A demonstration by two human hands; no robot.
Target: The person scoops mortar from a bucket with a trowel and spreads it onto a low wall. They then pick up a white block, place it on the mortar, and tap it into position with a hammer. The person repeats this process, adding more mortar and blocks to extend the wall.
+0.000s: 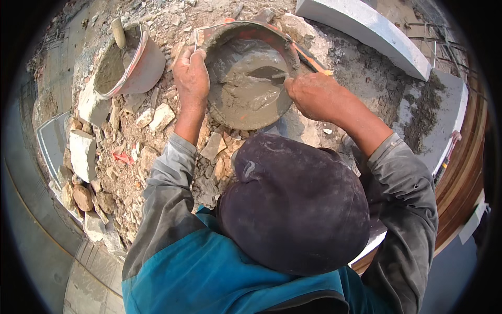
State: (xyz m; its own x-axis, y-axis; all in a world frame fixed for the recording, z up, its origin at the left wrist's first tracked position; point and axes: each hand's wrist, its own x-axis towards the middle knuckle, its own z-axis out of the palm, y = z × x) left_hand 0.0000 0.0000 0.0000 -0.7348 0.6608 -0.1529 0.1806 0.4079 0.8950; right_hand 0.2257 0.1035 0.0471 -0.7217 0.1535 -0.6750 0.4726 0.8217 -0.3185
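Note:
My left hand [191, 78] is closed on the left rim and wire handle of a dirty bucket [219, 112] holding wet grey mortar [243, 94]. My right hand [303, 89] grips the short handle of a trowel [266, 71], whose blade sits in the mortar near the bucket's right side. Behind that side lies a long tool [314, 62] with an orange-and-black handle, partly hidden by the bucket. To the left, a second, pale bucket [141, 68] leans at a tilt, a wooden-handled tool [118, 32] upright in it.
Rubble [130, 157] and several white stone chunks [82, 154] cover the ground at left. Pale blocks [366, 34] and exposed rebar [434, 39] stand at upper right, beside brown planks [460, 172]. Another person's hand [455, 137] shows at the right edge. Dark cloth [293, 204] fills the lower middle.

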